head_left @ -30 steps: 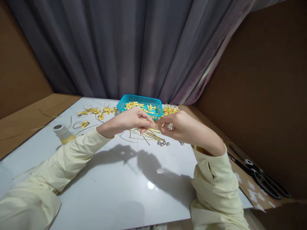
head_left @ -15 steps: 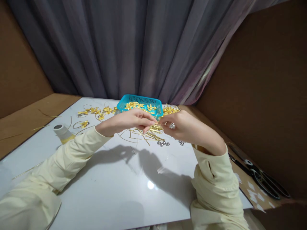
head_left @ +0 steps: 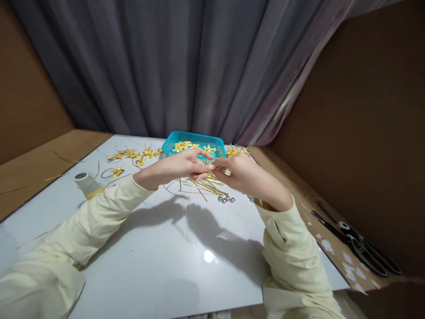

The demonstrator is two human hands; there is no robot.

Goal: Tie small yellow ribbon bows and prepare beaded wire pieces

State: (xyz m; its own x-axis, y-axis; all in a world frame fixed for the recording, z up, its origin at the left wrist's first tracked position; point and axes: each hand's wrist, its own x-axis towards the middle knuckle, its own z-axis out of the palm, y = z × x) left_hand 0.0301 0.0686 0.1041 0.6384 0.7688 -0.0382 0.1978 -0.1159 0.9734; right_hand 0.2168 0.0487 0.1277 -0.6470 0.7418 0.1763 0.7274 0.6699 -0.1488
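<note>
Over the middle of the table my left hand (head_left: 186, 166) and my right hand (head_left: 239, 174) meet at the fingertips. The left thumb and index finger are pinched, the other fingers loosely bent. My right fingers are pinched against the left fingertips. A thin golden wire showed between them a moment earlier; now it is mostly hidden by the fingers. Just below the hands lies a bundle of golden wire pieces (head_left: 209, 186), with several small silver bells (head_left: 226, 199) at its near end.
A blue basket (head_left: 168, 142) with yellow ribbon flowers stands behind the hands. Flowers with wire loops (head_left: 117, 172) lie at left, near a spool of yellow thread (head_left: 86, 184). More yellow pieces (head_left: 234, 151) sit at right. Black scissors (head_left: 360, 248) and white paper scraps (head_left: 348, 270) lie on the right edge.
My right hand has moved left and slightly up, closing against the left fingertips. The left hand has barely shifted.
</note>
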